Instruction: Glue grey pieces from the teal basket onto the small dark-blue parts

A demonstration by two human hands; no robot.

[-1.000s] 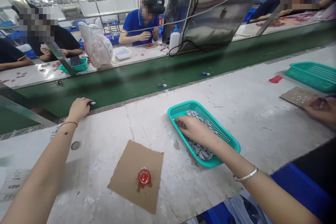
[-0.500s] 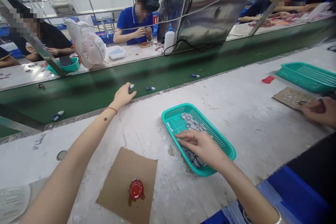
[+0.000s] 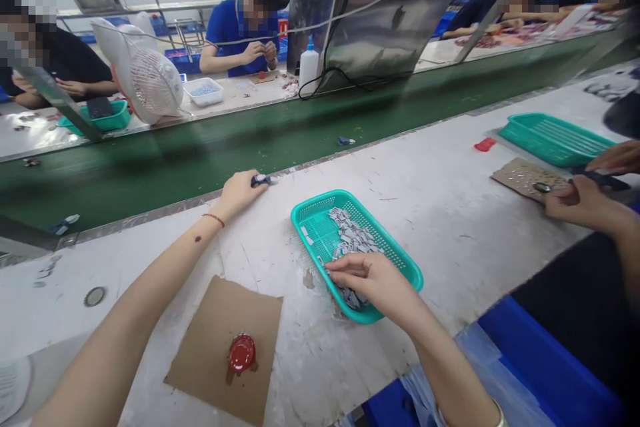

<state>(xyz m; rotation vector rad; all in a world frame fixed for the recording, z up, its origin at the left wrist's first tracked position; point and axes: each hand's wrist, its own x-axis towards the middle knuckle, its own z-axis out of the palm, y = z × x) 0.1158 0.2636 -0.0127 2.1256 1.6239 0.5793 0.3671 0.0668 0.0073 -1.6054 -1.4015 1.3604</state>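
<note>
A white, scuffed worktable fills the lower and middle frame, bordered along its far edge by a green conveyor belt that runs across the frame from left to right.

The left hand reaches to that far table edge, at centre left, fingers pinched on a small dark part right at the metal strip where table meets belt. The right hand, at lower centre, rests in the near end of a teal basket, fingers curled loosely over small grey pieces; whether it grips any I cannot tell. The two hands are well apart.

At lower left, a brown cardboard square lies flat near the table's front edge, with a red blob on it. Bare table lies between the cardboard and the basket, and between the basket and a co-worker's hand at right. That hand rests on another cardboard piece, beside a second teal basket.

Loose small parts lie on the belt. Beyond the belt, upper left, stands a white fan.
</note>
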